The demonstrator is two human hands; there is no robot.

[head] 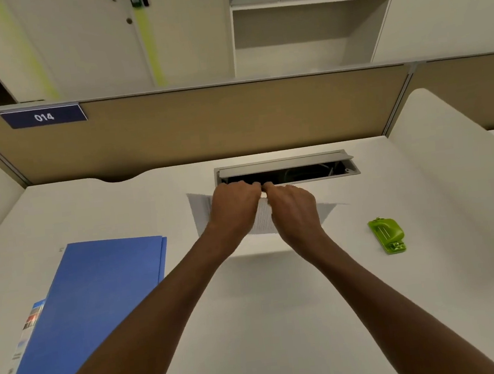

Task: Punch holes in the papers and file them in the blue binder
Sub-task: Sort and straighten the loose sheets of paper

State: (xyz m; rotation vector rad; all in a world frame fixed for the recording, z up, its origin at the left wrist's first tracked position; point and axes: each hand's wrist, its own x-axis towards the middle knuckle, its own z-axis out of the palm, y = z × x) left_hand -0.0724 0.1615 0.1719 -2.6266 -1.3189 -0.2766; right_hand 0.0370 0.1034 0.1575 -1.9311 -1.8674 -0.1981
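Both arms stretched out over a white desk [284, 320]. Left hand [235, 206] and right hand [292, 209] side by side, fingers curled and pinching the far edge of the papers [201, 213], lifted a little off the desk just before an open cable slot [286, 170]. Blue binder [99, 299] lying closed at the left, near edge. Green hole punch [387, 234] at the right, apart from the papers. Number plate 014 [44, 116] on the tan partition [232, 121] behind.
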